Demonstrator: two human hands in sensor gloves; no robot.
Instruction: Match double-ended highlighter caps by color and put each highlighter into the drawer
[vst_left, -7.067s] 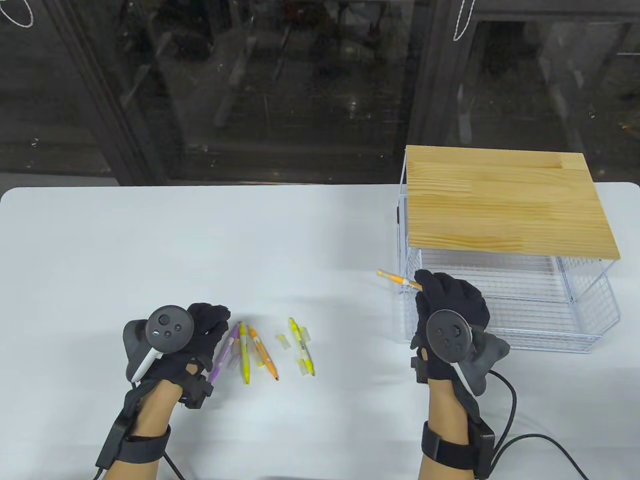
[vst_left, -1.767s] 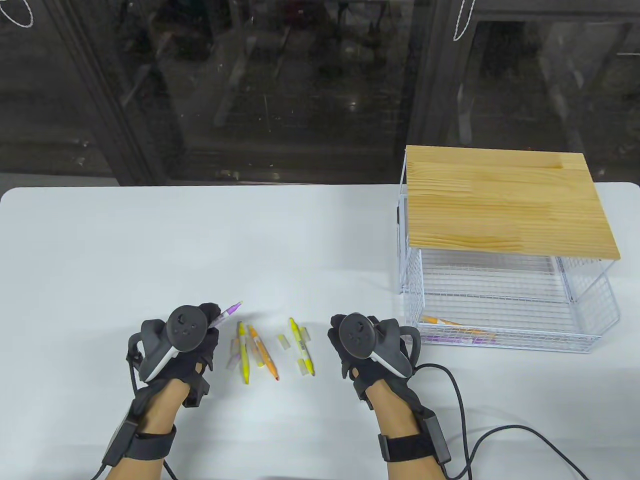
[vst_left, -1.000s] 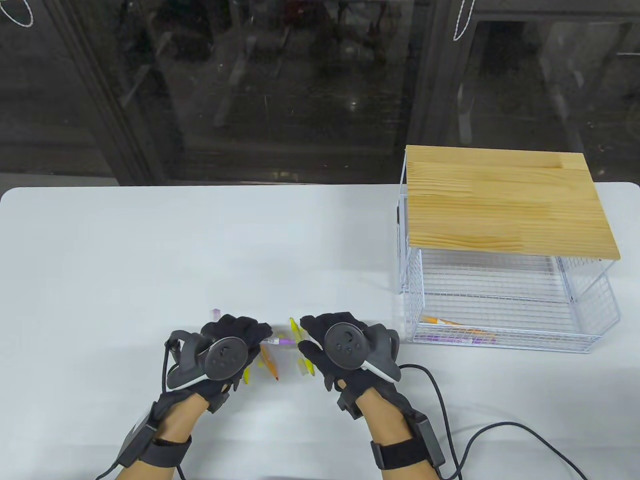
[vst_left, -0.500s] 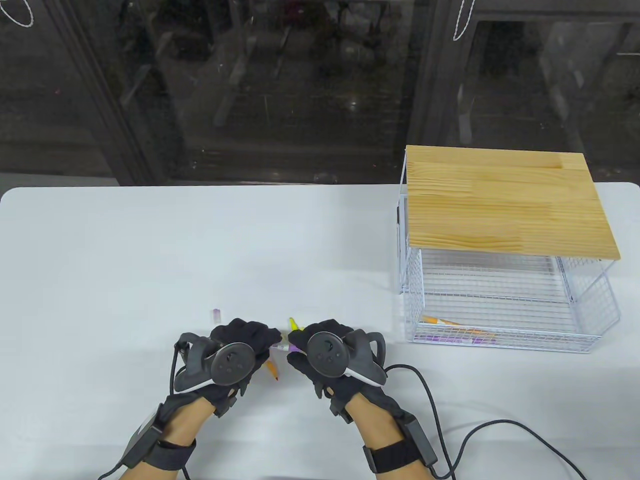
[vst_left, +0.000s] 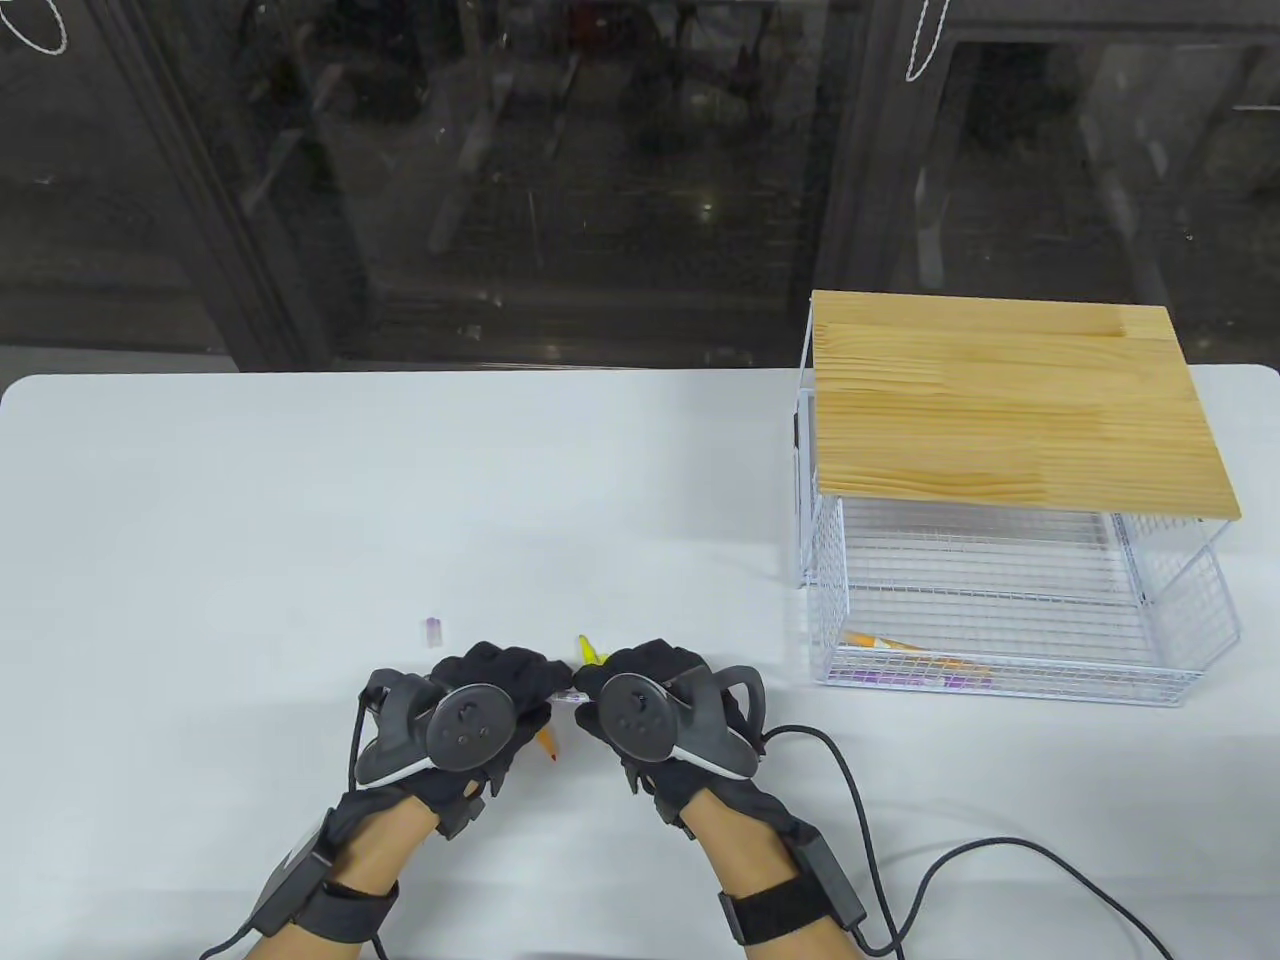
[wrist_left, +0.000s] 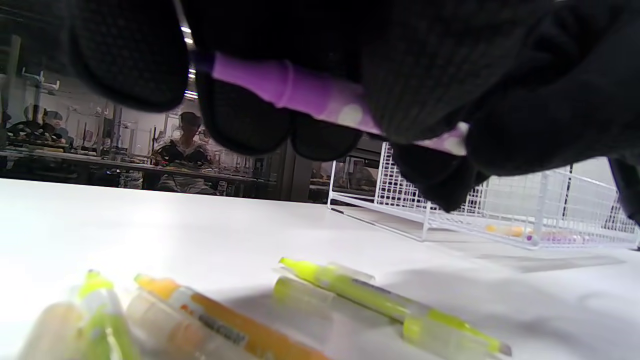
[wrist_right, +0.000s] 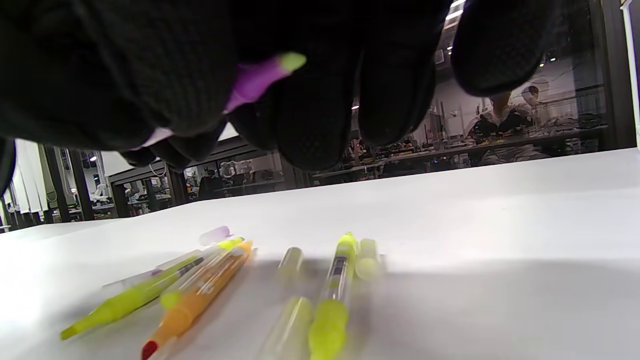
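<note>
Purple highlighter (wrist_left: 320, 100) was gripped between the left hand (vst_left: 480, 700) and right hand (vst_left: 640, 690), just above the table (vst_left: 400, 480). Its matching purple cap (vst_left: 433, 632), lying nearby, should be pressed on squarely before the drawer (vst_left: 1000, 640) was approached.

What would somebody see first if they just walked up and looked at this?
Two black-gloved hands, the left hand and right hand, meet at the table's near edge, together holding a purple highlighter. Under them lie loose yellow and orange highlighters and clear caps. On the right stands a wire drawer under a wooden top, with a few highlighters already inside.
</note>
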